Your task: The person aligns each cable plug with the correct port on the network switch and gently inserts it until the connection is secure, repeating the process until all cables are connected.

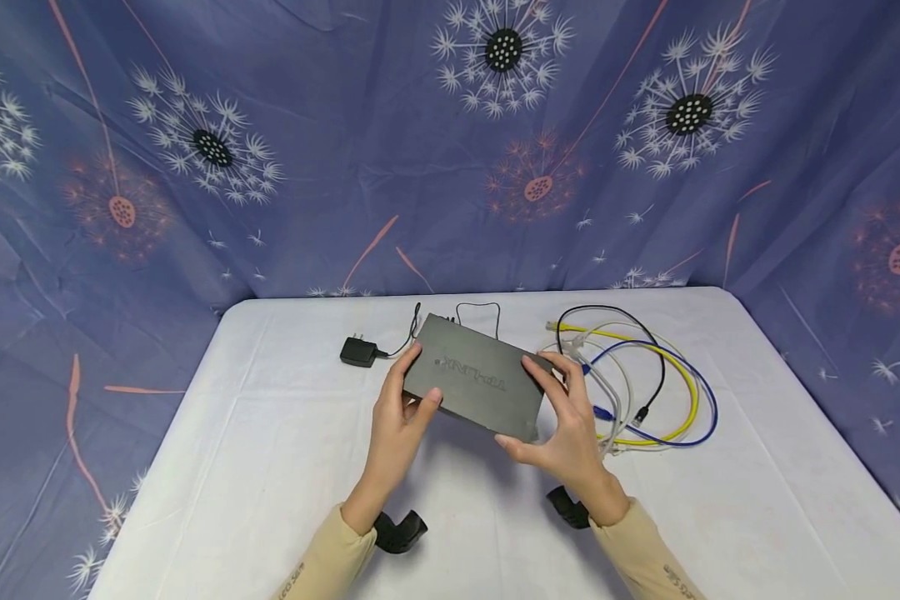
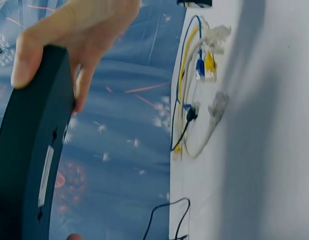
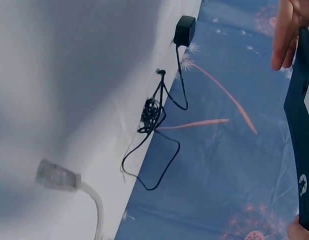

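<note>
Tan sleeves [image 1: 326,557], head view, lead to left hand [image 1: 396,421] and right hand [image 1: 567,427], whose grip holds the box [image 1: 480,385] above the bench [image 1: 232,475], ideally with even pressure; left-wrist view, leave its label [image 2: 45,176] uncovered; right-wrist view, avoid the coiled cord [image 3: 150,116].

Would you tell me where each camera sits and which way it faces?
Head: on the head, facing forward and down at the TP-Link device; left hand, right hand and both sleeves show.
Left wrist: on that wrist, facing past the device toward the network cables; the right hand and a bit of the left show.
Right wrist: on that wrist, facing past the device toward the power adapter; part of the left hand and a bit of the right show.
Both wrist views, turned sideways, share the device's white label.
</note>
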The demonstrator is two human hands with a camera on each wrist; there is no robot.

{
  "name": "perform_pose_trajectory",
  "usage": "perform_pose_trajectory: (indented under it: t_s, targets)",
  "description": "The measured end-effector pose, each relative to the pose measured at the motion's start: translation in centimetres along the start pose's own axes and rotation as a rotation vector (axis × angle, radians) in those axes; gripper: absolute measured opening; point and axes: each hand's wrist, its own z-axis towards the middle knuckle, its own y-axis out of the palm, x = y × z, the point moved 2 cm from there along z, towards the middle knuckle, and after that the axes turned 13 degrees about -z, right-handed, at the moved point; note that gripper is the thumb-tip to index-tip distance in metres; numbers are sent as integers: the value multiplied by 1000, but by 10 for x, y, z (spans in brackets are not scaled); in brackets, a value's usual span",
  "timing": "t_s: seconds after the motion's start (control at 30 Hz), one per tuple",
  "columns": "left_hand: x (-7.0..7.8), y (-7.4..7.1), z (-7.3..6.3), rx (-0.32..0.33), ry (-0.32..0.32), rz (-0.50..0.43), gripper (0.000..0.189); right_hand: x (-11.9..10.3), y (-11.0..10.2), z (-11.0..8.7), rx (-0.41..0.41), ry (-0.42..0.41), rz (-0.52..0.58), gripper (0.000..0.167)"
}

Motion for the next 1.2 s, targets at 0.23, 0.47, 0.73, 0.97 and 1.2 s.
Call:
perform_pose_trajectory:
  t_s: [0.23, 0.47, 0.73, 0.97, 1.2]
  targets:
    - [-17, 5, -3, 88, -72, -37, 62, -10, 9, 1, 58, 6, -12, 86]
    - [-37, 5, -2, 124, -63, -27, 66, -20, 19, -1, 102, 34, -25, 86]
    - [-37, 10, 3, 70, -27, -65, 71, -28, 26, 0, 161, 52, -51, 86]
    - [-36, 16, 7, 54, -33, -79, 73, -34, 33, -2, 215, 69, -71, 85]
    - [-37, 15, 11, 55, -26, -59, 73, -44, 37, -5, 217, 131, -59, 86]
